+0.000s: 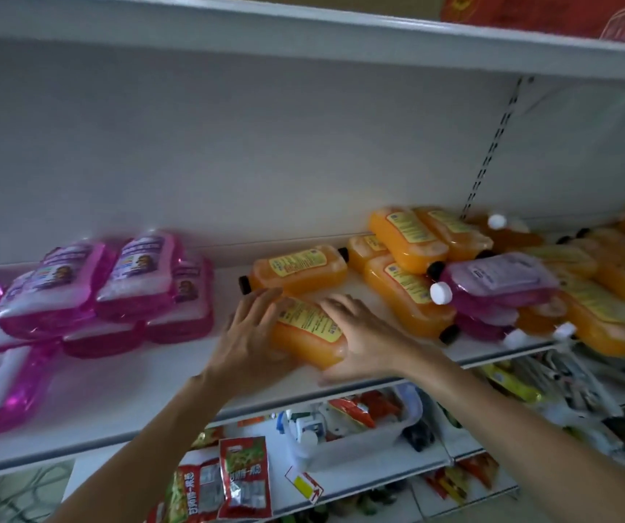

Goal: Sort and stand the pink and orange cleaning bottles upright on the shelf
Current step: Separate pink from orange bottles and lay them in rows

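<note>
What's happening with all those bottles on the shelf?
A person is tidying them. The right hand grips one orange bottle lying on the shelf, and the left hand touches its other side. Most bottles lie flat: pink bottles heaped on the left, orange ones on the right, with a stray pink bottle among them.

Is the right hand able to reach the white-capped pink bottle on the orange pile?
Probably yes: the pink bottle lies uncovered on top of the pile, near the right hand, which now holds the orange bottle.
</note>
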{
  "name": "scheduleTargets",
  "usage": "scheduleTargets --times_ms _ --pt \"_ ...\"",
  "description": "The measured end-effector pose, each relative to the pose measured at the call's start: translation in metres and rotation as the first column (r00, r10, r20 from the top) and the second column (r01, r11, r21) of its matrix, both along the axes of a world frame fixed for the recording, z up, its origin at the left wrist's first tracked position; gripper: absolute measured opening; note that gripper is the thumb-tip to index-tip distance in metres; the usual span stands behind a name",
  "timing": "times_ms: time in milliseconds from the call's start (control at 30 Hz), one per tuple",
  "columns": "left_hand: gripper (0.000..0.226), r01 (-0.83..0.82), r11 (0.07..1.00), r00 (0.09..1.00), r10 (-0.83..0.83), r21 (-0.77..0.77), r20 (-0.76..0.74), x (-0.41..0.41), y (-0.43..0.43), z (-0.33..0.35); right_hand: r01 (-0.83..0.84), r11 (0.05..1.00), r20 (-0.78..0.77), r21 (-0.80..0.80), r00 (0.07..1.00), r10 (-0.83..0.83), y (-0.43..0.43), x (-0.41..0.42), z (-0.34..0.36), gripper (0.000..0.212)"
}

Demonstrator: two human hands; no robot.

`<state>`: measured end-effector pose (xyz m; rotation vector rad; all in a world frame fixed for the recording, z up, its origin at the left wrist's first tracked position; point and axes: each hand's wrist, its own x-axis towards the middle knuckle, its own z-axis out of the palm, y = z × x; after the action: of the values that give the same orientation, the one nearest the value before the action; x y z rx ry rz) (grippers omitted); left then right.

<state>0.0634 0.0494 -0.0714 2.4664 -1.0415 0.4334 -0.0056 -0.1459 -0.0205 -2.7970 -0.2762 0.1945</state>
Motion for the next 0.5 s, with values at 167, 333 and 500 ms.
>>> scheduleTargets --times_ms 167,333,500 --pt "0.077 -0.116 0.991 0.973 0.101 0.062 0.209 -0.009 -0.009 0.002 0.04 0.992 0.094 0.116 0.994 -0.051 -0.011 -0.007 0.001 0.098" --pt "0.082 -0.227 0.972 0.942 0.237 -0.068 0.24 -0.024 -0.032 0.014 0.087 0.89 0.283 0.448 0.93 -0.233 -0.044 -0.017 0.016 0.101" --pt "0.092 -0.415 0.718 0.818 0.024 -0.559 -0.575 -0.05 -0.07 0.019 0.058 0.663 0.228 0.746 0.914 -0.336 -0.059 -0.024 0.019 0.104"
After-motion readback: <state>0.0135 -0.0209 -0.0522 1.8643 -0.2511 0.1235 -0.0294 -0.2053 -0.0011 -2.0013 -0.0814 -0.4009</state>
